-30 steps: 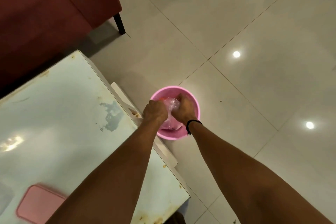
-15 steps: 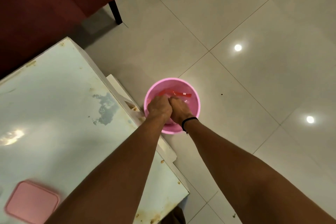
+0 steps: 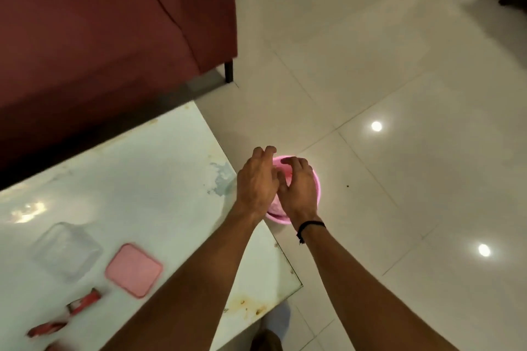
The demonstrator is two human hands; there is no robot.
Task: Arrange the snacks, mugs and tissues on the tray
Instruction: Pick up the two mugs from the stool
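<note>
My left hand (image 3: pixel 256 182) and my right hand (image 3: pixel 299 188) hover side by side over a small pink bin (image 3: pixel 316 188) on the floor beside the table's corner. Both hands have their fingers spread and hold nothing. Crumpled wrapping with a trace of red lies inside the bin, mostly hidden by my hands. On the white table (image 3: pixel 128 179) lie a clear plastic container (image 3: pixel 67 249), its pink square lid (image 3: pixel 133 269) and red snack wrappers (image 3: pixel 85 300) near the lower left. No tray, mugs or tissues are in view.
A dark red sofa (image 3: pixel 99 23) stands behind the table, one black leg (image 3: pixel 228 71) on the glossy tiled floor (image 3: pixel 399 94). The table's corner (image 3: pixel 296 285) shows rust stains. Dark furniture sits at the top right edge.
Both hands were pressed down inside the bin on clear wrapping; now they are lifted out and spread apart, empty. The view has swung left, bringing the container, lid and wrappers into sight.
</note>
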